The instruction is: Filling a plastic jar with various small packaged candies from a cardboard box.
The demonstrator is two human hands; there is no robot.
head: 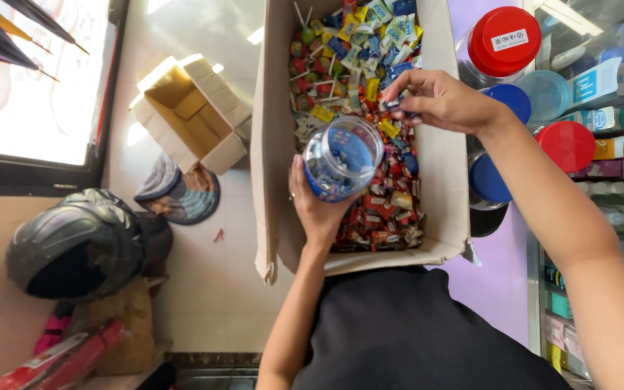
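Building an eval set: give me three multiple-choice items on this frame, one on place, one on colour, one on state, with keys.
1. Where is the small empty cardboard box?
A. On the floor left of the big candy box
B. On the shelf
C. Inside the candy box

2. What colour is the largest jar lid at upper right?
A. Green
B. Red
C. Black

3. What is the left hand doing?
A. Hanging free
B. Holding the helmet
C. Gripping a clear jar

Key: 1 A, it sits on the tiles; 2 B, the lid is red; 3 C, the fingers wrap the jar while the right hand pinches a blue candy.
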